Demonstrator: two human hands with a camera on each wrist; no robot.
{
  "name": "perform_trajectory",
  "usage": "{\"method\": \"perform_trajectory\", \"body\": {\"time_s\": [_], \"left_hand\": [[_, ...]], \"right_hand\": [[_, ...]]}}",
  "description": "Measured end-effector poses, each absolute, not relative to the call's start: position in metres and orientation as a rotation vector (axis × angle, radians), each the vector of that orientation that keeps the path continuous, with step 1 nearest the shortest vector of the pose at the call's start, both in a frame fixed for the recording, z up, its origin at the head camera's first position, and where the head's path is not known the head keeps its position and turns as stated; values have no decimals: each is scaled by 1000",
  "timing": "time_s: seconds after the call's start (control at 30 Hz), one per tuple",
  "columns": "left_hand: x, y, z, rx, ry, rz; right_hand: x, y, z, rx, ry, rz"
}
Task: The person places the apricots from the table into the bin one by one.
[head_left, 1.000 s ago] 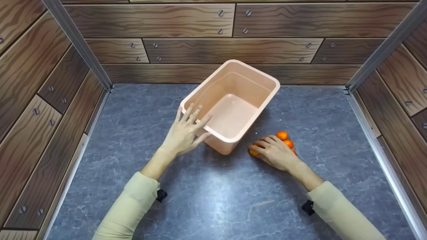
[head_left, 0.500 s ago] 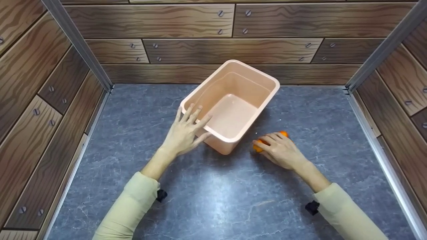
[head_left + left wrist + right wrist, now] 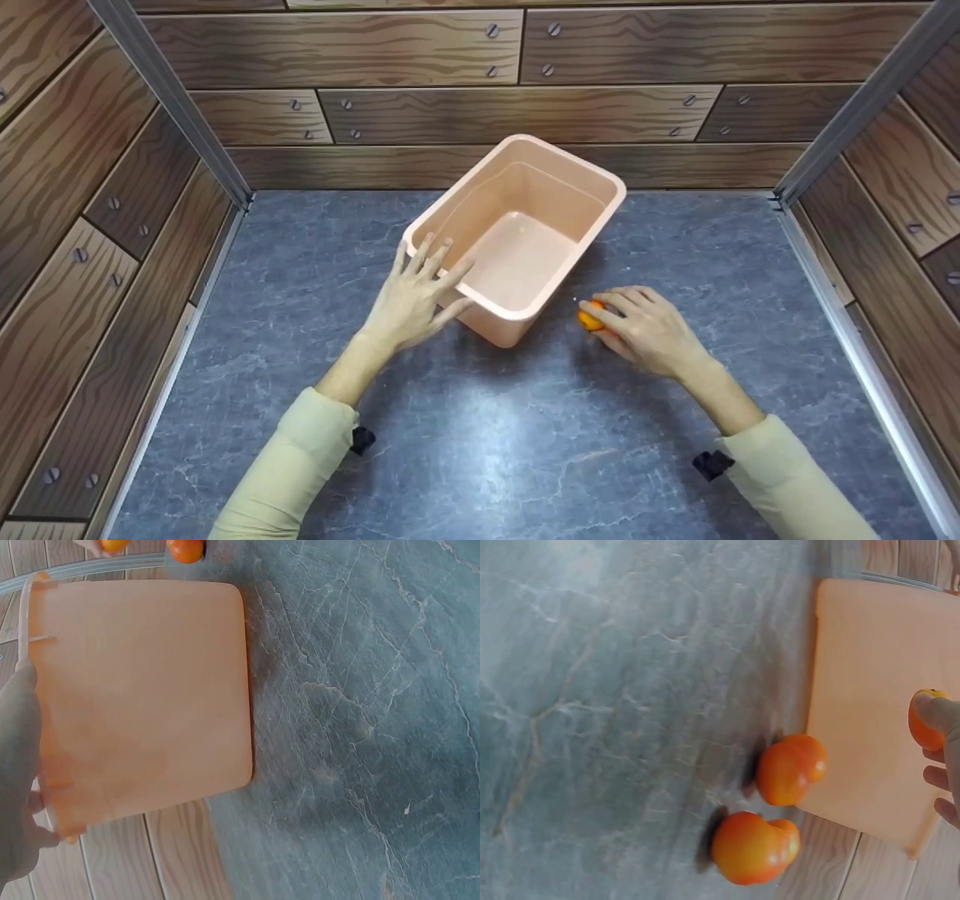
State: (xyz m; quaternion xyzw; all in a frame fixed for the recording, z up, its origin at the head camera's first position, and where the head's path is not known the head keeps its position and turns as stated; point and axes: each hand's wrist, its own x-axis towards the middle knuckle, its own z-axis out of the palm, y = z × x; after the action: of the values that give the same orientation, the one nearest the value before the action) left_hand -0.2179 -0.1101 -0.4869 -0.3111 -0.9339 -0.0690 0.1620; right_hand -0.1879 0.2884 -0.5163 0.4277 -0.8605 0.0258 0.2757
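Orange and smooth-skinned, one small round fruit (image 3: 588, 320) is pinched between the thumb and fingers of the right hand (image 3: 643, 328); I read that grip as clamped on it. It appears clear of the grey marbled tabletop (image 3: 480, 427), outside the pale peach rectangular plastic bin (image 3: 142, 690) and near its wall. Through the right wrist view I can make out other orange-red fruits (image 3: 780, 776) on the tabletop, overlapping too much for me to count. At the bin's near end, the left hand (image 3: 411, 304) rests with its fingers spread apart over the edge, nothing pinched that I can see. Behind the bin stands the brown plank-patterned wall (image 3: 517, 116). I judge the step in hand to be picking up this single fruit. To me the next move calls for a firm pinch, enough lift to clear the bin's rim, and the left hand steadying it.
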Motion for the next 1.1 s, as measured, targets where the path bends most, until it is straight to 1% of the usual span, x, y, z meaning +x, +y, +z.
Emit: {"method": "perform_trajectory", "body": {"time_s": [0.57,1.1], "left_hand": [[-218,-110,-488,-880,-2648,-180],[-219,-110,-489,-873,-2640,-197]], "right_hand": [[-185,282,-478,1094,-2165,239],[-197,263,-456,1029,-2152,342]]}}
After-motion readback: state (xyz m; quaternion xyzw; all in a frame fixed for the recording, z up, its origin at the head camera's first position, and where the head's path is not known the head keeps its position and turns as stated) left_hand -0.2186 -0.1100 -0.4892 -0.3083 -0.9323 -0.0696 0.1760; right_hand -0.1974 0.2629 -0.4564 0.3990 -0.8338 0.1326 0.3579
